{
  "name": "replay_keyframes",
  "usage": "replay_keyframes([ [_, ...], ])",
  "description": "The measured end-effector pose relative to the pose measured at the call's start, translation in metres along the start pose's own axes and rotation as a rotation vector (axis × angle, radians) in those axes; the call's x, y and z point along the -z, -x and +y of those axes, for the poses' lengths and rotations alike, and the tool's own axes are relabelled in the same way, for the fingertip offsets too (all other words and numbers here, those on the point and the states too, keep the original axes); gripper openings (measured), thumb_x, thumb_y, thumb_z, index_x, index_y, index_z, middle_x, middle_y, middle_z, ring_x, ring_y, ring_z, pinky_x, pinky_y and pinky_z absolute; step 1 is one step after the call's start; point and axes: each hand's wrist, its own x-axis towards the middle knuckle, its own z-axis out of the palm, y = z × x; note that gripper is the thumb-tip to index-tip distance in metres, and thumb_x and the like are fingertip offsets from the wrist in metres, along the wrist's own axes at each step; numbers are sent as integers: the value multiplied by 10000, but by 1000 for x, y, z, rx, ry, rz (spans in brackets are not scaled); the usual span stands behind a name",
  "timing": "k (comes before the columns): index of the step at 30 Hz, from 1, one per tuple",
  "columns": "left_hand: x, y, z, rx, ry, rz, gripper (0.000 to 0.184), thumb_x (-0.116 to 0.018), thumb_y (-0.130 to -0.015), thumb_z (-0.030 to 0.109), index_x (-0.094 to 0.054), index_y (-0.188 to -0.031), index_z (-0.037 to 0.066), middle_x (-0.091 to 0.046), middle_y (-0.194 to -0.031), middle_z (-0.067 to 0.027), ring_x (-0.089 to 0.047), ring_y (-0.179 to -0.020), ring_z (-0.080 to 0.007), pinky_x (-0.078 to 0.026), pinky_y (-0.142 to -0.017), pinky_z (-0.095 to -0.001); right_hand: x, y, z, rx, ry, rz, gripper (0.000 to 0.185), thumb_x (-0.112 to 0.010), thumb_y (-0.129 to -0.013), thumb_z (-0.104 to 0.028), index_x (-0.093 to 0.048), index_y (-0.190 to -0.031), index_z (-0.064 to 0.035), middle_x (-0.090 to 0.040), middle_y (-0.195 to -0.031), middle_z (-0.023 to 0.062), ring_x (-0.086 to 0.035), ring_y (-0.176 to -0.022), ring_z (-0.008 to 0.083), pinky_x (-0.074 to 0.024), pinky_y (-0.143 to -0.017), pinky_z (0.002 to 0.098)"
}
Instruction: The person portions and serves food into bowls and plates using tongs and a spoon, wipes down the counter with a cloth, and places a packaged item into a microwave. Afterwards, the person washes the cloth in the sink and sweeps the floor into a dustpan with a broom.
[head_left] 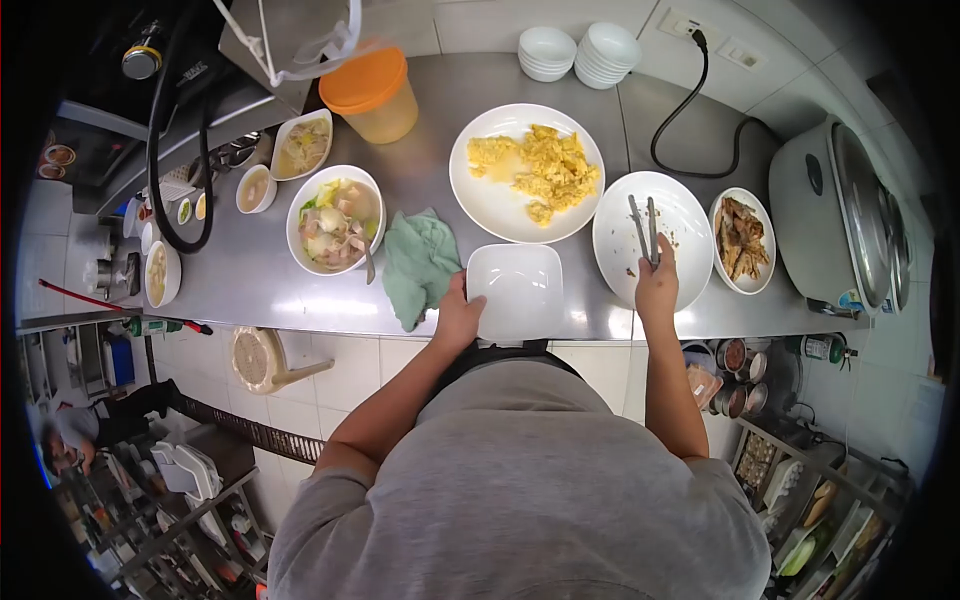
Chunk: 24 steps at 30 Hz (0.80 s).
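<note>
My left hand (459, 318) grips the left rim of a square white dish (515, 290) at the counter's front edge, thumb over the rim. In my right hand (657, 285) is a pair of metal tongs (643, 228), their tips pointing away from me over a large white plate (610, 250) with a few brown crumbs on it. Beyond the square dish, a round white plate (470, 205) bears scrambled eggs (552, 172). To the right, an oval dish (718, 225) holds browned pieces of food (741, 238). A green cloth (418, 265) lies just left of my left hand.
On the left stand a bowl of soup (335, 220) with a spoon, smaller bowls and an orange-lidded tub (368, 90). Stacked white bowls (605, 55) are at the back. A large rice cooker (835, 215) and a black cord (690, 110) occupy the right. A stool (258, 360) is below.
</note>
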Motion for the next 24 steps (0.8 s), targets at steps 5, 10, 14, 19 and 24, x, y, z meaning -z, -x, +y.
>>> replay_keyframes([
  [5, 1, 4, 28, -272, -417, 154, 563, -612, -797, 114, -353, -1274, -35, -573, -1029, -214, -593, -905, -327, -457, -833, -380, 5, 3, -19, -115, -128, -29, 459, -526, -835, 8, -425, -1282, 5, -539, -1152, 234, -606, -905, 304, -489, -784, 344],
  [10, 17, -44, 47, -177, -97, 217, 593, -619, -814, 142, -321, -1302, -14, -553, -1012, -160, -601, -812, -249, -506, -723, -351, 5, 1, 24, -33, 96, 66, 438, -538, -819, -2, -448, -1246, 34, -529, -1186, 258, -521, -1097, 380, -417, -922, 396],
  [14, 30, -111, 69, 233, 490, -33, 503, -586, -808, 79, -358, -1250, -1, -540, -1051, -173, -619, -854, -275, -550, -715, -375, 3, 2, 38, -67, 89, 38, 445, -542, -818, -6, -442, -1250, 31, -537, -1173, 252, -528, -1088, 376, -419, -916, 392],
  [19, 25, -152, 84, 206, 615, -159, 465, -501, -781, -5, -365, -1225, -25, -568, -1057, -212, -626, -898, -326, -550, -794, -440, 9, 7, 18, -59, -26, -7, 466, -550, -812, -5, -434, -1262, 23, -527, -1183, 235, -582, -980, 328, -459, -836, 363],
  [24, 39, -174, 106, 149, 593, -178, 407, -461, -746, -53, -425, -1151, -83, -580, -1037, -222, -618, -940, -342, -557, -777, -452, 1, 32, -18, -22, -80, -96, 401, -642, -788, -210, -540, -1152, -77, -623, -727, 139, -613, -637, 256, -479, -605, 357],
])
